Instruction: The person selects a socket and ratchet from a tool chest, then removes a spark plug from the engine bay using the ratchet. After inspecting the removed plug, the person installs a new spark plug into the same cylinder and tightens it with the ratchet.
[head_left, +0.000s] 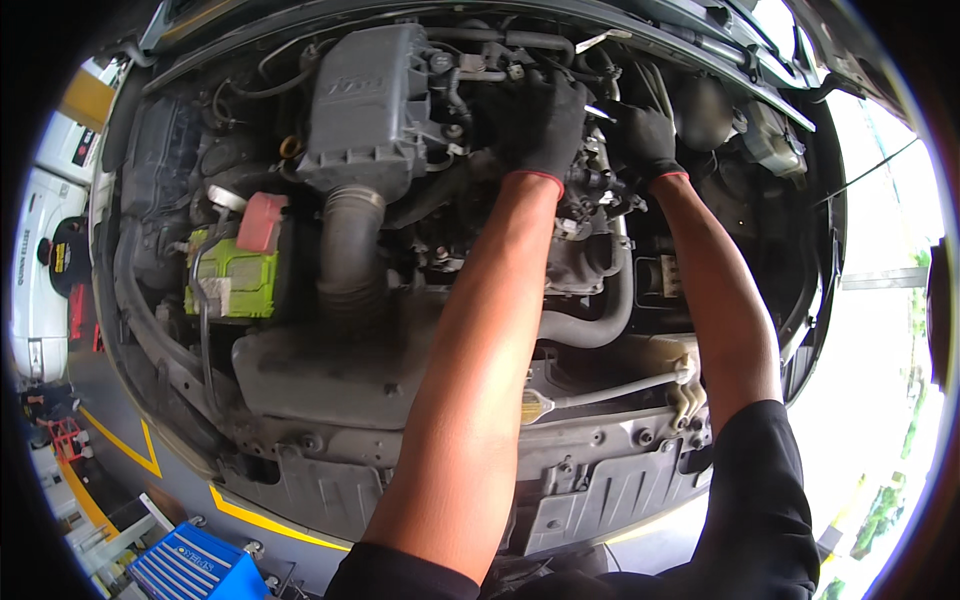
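Observation:
Both my hands wear black gloves with red cuffs and reach deep into a car's engine bay. My left hand [543, 128] is at the back of the engine, right of the black air filter box [368, 95]; its fingers are bent down and mostly hidden behind the glove's back. Close beside it, my right hand [643, 138] is closed, its fingers curled toward the left. Between the two gloves shows a short, shiny metal piece [600, 113], probably part of a hand tool; its ends are hidden. Hoses and metal fittings surround both hands.
A green battery [232, 278] with a red terminal cover [262, 222] sits at the left. The wide intake hose [352, 245] runs forward from the filter box. A yellow dipstick handle [536, 407] is near the front. A translucent reservoir [775, 145] stands far right; a blue tool cart [195, 562] is lower left.

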